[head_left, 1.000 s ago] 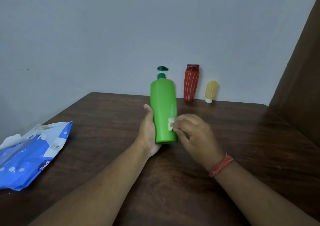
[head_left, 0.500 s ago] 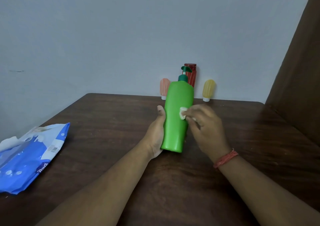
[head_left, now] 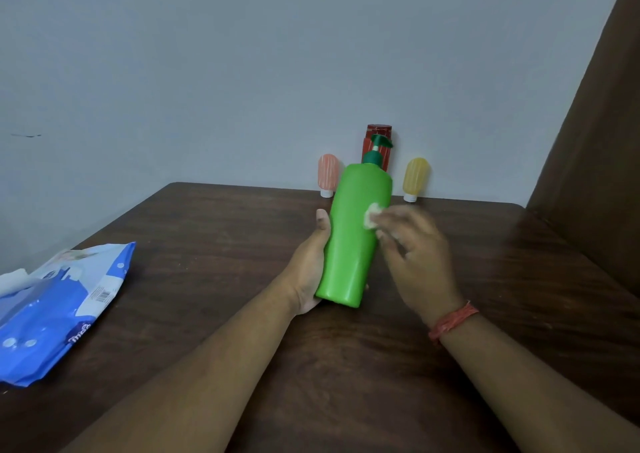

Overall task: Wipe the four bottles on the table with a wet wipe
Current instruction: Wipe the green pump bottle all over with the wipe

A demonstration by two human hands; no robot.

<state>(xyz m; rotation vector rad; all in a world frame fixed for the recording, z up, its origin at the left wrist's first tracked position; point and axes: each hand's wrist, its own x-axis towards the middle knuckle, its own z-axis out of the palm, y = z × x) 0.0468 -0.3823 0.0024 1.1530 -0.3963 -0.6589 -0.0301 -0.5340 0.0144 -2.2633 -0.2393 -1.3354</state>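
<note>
- Compared with half a second ago: green bottle (head_left: 353,234) leans about the same, pump end away from the person and to the right; the wet wipe (head_left: 371,215) sits at much the same height, upper right of the body. A second ago the wipe was lower, near the base, and the bottle stood more upright.
- Right hand (head_left: 417,258) is motion-blurred; its fingers (head_left: 388,225) pinch the small white wad of wipe against the bottle's side.
- Left hand (head_left: 310,262) grips the bottle's lower left side, thumb along the body, fingers curled round behind, mostly hidden.
- Bottle: plain bright green, no label on the visible face, dark green pump top (head_left: 377,149). Base is just above or on the tabletop (head_left: 214,244); cannot tell which.
- Behind it at the wall, along the far edge: pink tube (head_left: 328,175), red bottle (head_left: 375,133) partly hidden by the pump, yellow tube (head_left: 415,178), both tubes cap-down.
- Blue wipes pack (head_left: 59,310) lies near the left edge, well apart from the hands.
- Bare tabletop between pack and hands; brown panel (head_left: 595,161) bounds the right side.
</note>
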